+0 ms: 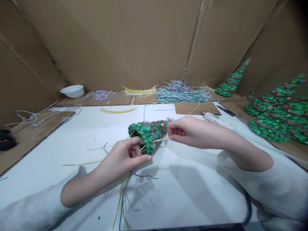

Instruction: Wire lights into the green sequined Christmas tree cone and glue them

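Observation:
A small green Christmas tree (154,130) with red garlands and beads lies on its side, its hollow base facing left. My left hand (127,152) holds it by the base, with curled fingers inside the opening and the thumb along the lower rim. My right hand (190,131) is pinched beside the tree's side, closed on a yellow wire (160,139) that comes out among the green foliage; a whitish end shows near the fingertips. More yellow and dark green wires (124,192) trail from the open base toward the table's front edge. The tree's tip is partly behind my right hand.
Wire bundles in yellow (139,92) and green-white (184,96) lie at the back. Left of them are clear plastic pieces (101,95) and a white bowl (72,91). Several decorated trees (274,118) stand at the right, near dark tweezers or a cutter (226,110). Cardboard walls surround the table.

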`<state>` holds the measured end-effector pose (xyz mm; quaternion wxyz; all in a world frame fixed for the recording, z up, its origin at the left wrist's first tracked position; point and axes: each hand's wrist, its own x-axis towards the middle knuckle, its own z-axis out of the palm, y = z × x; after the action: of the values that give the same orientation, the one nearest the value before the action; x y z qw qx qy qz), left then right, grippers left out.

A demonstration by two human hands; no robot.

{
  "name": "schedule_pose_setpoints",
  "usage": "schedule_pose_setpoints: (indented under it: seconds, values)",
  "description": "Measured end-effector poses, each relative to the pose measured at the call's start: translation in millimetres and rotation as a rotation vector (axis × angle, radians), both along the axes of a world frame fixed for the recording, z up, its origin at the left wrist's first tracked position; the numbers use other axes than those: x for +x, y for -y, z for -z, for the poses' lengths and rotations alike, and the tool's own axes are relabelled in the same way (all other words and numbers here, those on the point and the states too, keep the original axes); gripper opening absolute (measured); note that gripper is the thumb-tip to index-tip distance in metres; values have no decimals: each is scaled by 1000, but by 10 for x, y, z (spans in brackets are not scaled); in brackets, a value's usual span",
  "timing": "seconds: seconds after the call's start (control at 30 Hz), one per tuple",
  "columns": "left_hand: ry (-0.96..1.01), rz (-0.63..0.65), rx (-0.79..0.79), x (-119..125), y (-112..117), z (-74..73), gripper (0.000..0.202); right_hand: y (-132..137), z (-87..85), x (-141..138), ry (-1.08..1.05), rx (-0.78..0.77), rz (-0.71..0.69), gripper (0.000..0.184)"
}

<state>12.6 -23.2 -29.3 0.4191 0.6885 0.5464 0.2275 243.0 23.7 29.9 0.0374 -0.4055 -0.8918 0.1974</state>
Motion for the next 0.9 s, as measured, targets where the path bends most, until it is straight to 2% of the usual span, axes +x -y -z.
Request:
schedule_pose_setpoints:
  seconds: [0.27, 0.37, 0.47, 0.6, 0.77, 0.9]
  values:
    - [92, 7, -108, 13, 25, -44, 31, 61, 151, -193, -165, 12, 3, 15]
    - [97, -4, -111, 11, 23, -56, 27, 55, 92, -116, -137, -33, 22, 7]
    - [123, -6, -125, 2, 6, -56, 26, 47, -27, -11, -83, -90, 17, 16]
    - [160, 3, -131, -6, -6, -45, 25, 42, -108, 9, -66, -33, 25, 9]
    - [172, 14, -136, 10, -5, -40, 25, 68, 47, -111, -209, 61, -26, 14]
    - [152, 15, -129, 20, -9, -39, 25, 96, 103, -129, -153, 72, 5, 8]
